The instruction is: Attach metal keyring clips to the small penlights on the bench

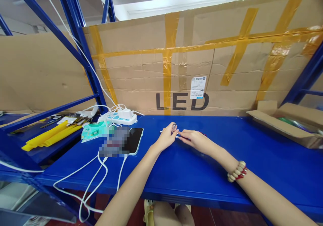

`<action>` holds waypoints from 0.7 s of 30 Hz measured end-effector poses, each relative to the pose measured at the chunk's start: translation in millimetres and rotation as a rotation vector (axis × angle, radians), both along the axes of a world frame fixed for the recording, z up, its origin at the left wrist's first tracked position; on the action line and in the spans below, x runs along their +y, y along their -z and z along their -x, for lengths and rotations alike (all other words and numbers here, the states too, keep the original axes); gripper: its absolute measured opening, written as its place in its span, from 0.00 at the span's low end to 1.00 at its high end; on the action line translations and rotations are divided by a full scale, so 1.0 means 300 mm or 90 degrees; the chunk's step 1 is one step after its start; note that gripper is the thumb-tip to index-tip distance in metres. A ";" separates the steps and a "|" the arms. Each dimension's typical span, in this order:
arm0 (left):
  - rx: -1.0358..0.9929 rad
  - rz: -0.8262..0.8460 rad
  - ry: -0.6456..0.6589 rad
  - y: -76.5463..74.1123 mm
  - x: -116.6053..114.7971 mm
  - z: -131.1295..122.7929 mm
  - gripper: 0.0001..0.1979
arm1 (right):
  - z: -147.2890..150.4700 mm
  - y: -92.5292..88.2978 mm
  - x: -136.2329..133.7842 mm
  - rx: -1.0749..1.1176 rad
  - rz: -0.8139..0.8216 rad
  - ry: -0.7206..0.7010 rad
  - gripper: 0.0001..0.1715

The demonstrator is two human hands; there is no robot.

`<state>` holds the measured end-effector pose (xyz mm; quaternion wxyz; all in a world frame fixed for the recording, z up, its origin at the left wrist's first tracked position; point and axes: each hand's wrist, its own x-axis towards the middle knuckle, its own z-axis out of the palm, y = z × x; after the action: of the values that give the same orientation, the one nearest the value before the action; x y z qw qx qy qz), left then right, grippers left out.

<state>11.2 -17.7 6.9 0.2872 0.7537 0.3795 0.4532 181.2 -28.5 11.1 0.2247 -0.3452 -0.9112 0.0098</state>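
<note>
Above the middle of the blue shelf, my two hands are close together. My left hand [167,136] is closed around a small shiny metal piece [174,128], whose rounded silver end shows by the thumb; its kind is unclear. My right hand [196,139] is closed on a thin tool [178,137] with a silver tip pointing at the left hand. A bit of dark red shows behind the right knuckles, perhaps part of that tool. Fingers hide most of both things, and I cannot tell whether they touch.
Left of my hands lie a phone [136,141] on a white cable, a green packet [94,131] and a power strip [123,118]. An open cardboard box [290,131] stands at right. A large carton [141,77] walls off the back of the blue shelf [227,128].
</note>
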 end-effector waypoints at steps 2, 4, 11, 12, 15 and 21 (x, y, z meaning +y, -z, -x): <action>0.026 -0.020 -0.002 0.004 0.005 0.004 0.08 | 0.005 0.012 0.004 -0.016 -0.004 -0.004 0.22; 0.042 -0.023 -0.002 0.004 0.007 0.006 0.08 | 0.008 0.017 0.009 -0.019 0.004 -0.007 0.21; 0.101 -0.086 0.012 0.008 0.014 0.013 0.06 | 0.018 0.007 0.002 0.023 0.039 0.003 0.18; 0.101 -0.084 0.013 0.008 0.013 0.013 0.06 | 0.021 0.005 -0.001 0.033 0.040 0.005 0.18; 0.082 -0.056 0.016 0.004 0.007 0.013 0.06 | 0.027 0.005 -0.005 0.068 0.030 0.011 0.18; 0.062 -0.003 0.007 -0.009 -0.002 0.007 0.07 | 0.025 0.017 0.006 0.118 -0.012 -0.003 0.19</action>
<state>9.1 -18.3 9.6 0.2688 0.7776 0.3882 0.4151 173.7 -26.7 6.0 0.3112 -0.3386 -0.8873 0.0337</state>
